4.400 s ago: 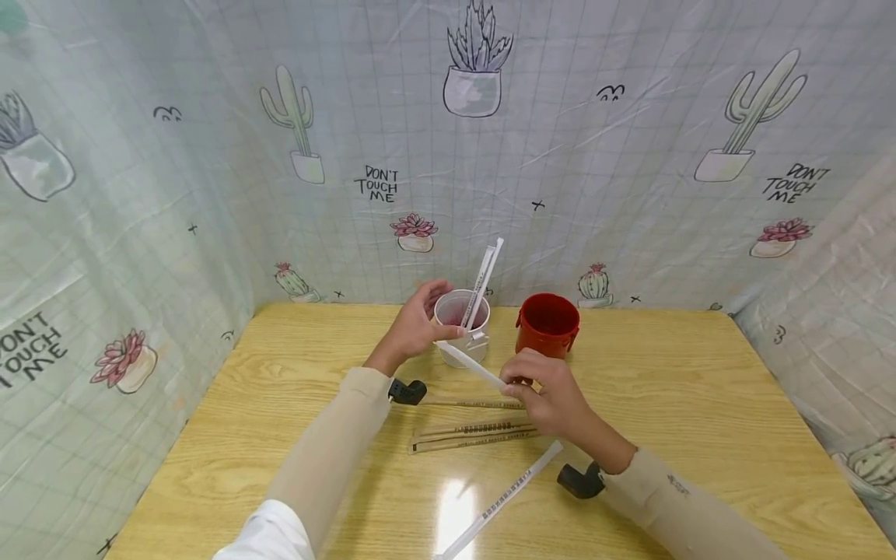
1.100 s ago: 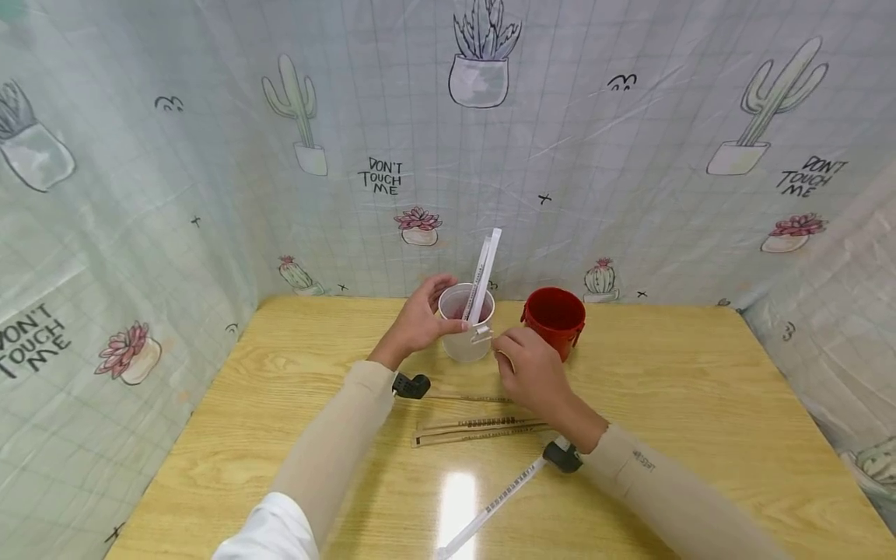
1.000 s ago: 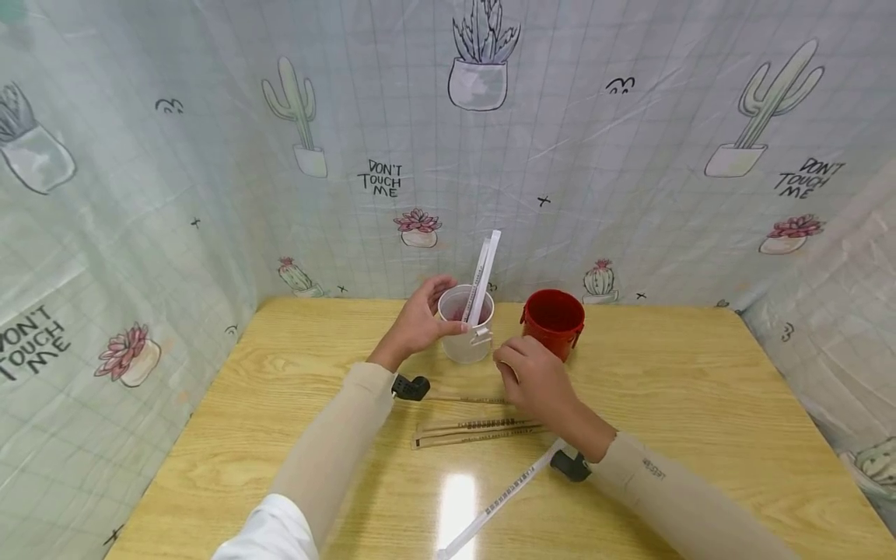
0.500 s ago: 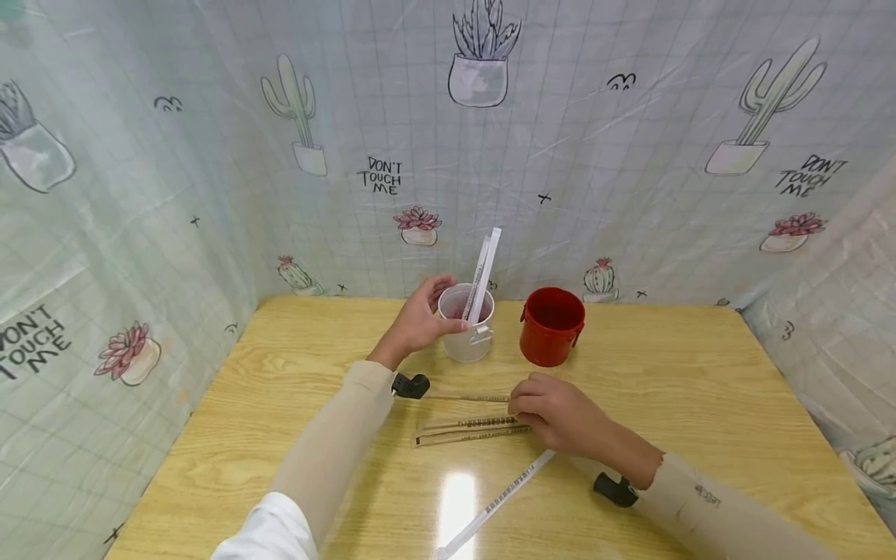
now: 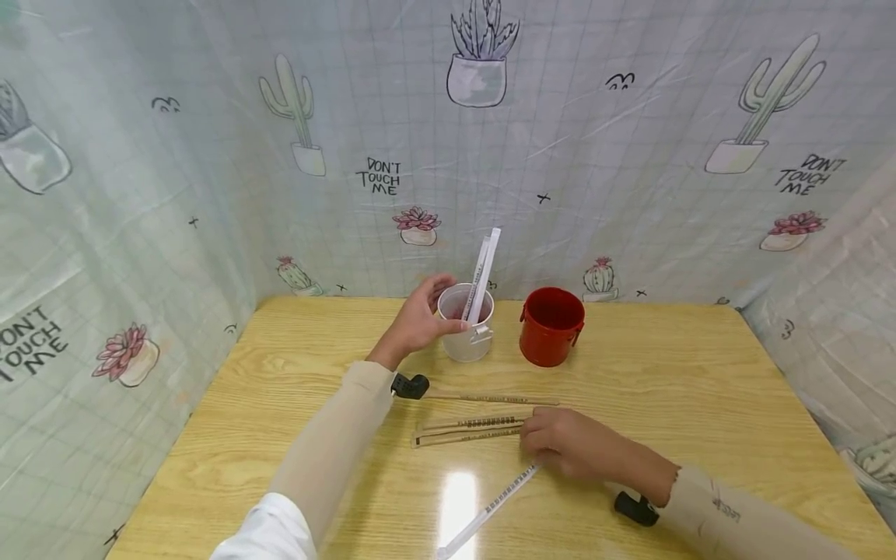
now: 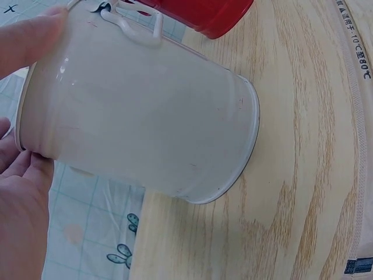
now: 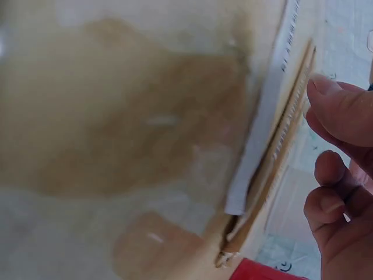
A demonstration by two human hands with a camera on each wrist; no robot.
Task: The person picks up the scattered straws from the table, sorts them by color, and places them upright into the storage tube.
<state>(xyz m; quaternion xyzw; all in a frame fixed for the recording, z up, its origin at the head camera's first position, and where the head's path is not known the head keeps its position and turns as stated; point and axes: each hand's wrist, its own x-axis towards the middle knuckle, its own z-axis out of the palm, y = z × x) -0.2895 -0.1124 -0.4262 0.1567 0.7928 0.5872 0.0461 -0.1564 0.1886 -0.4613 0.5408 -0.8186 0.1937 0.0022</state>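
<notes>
A small white metal bucket [image 5: 467, 348] stands at the back of the table, gripped at its rim by my left hand [image 5: 418, 320]. White paper-wrapped straws [image 5: 481, 272] lean up out of it. The thumb lies on the near side of the bucket wall [image 6: 145, 111] in the left wrist view. My right hand [image 5: 570, 445] is low over the right ends of several brown-wrapped straws [image 5: 465, 437]. Beside it, one white-wrapped straw [image 5: 490, 509] slants across the table. In the right wrist view the fingers [image 7: 329, 169] are loosely bent, with nothing between them.
To the right of the white bucket stands a small red bucket [image 5: 549, 342]. A single brown-wrapped straw [image 5: 504, 400] lies apart from the others, nearer the buckets. A patterned curtain [image 5: 336, 233] hangs behind the table.
Seconds ago my right hand held a white-wrapped straw near the white bucket. It has since come away from the buckets towards me, down to the straws. My left hand stays on the bucket.
</notes>
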